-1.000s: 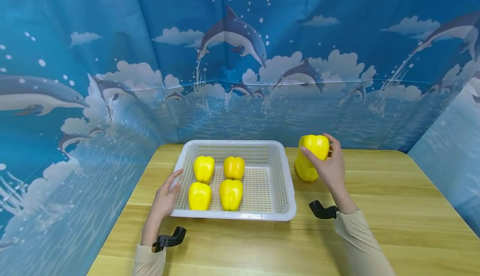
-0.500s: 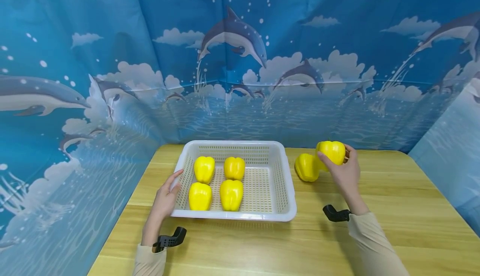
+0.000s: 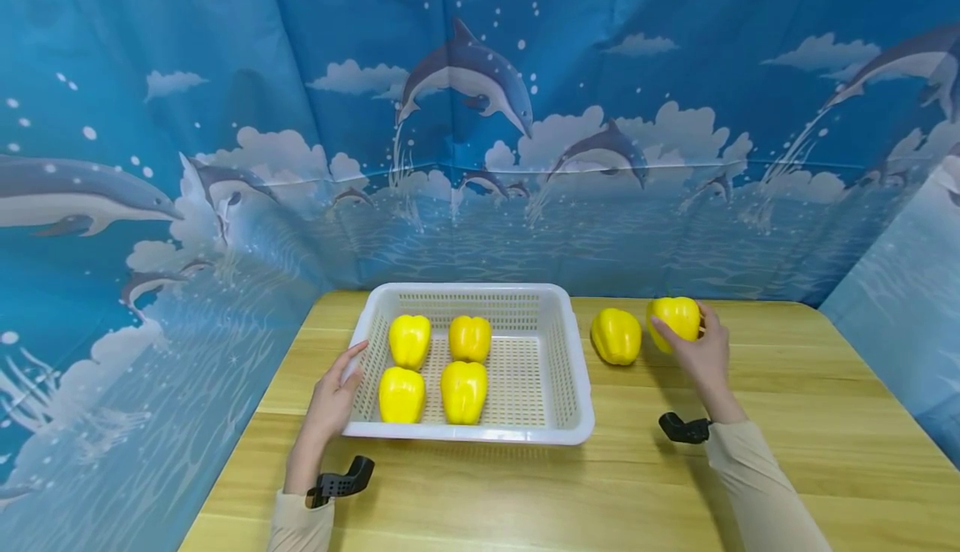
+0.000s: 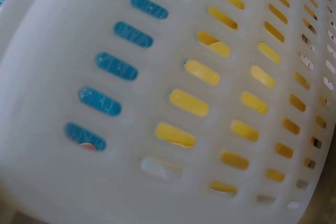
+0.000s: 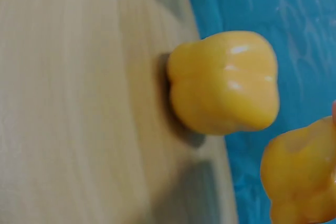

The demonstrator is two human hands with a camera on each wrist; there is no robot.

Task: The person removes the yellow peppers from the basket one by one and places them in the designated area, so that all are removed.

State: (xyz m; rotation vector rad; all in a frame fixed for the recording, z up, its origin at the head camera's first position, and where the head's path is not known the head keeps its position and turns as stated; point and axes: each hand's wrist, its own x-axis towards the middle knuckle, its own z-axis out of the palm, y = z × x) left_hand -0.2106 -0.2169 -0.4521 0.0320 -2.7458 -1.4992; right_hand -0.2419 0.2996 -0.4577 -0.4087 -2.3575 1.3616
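My right hand holds a yellow bell pepper close over the table's back right, thumb on its near side and fingers round its right. In the right wrist view part of this held bell pepper shows at the lower right. A second bell pepper sits on the table just left of it. My left hand rests at the left rim of a white slotted plastic basket, fingers fairly straight. Several yellow bell peppers stand in the basket's left half. The left wrist view is filled by the basket's outer wall.
The wooden table ends at the back against a blue dolphin-printed curtain. A black wrist mount sits on the left wrist, and another black mount on the right one.
My right hand has carried its bell pepper rightward and down, from over the second pepper to beside it, uncovering that one. The left hand and the basket stay in place.
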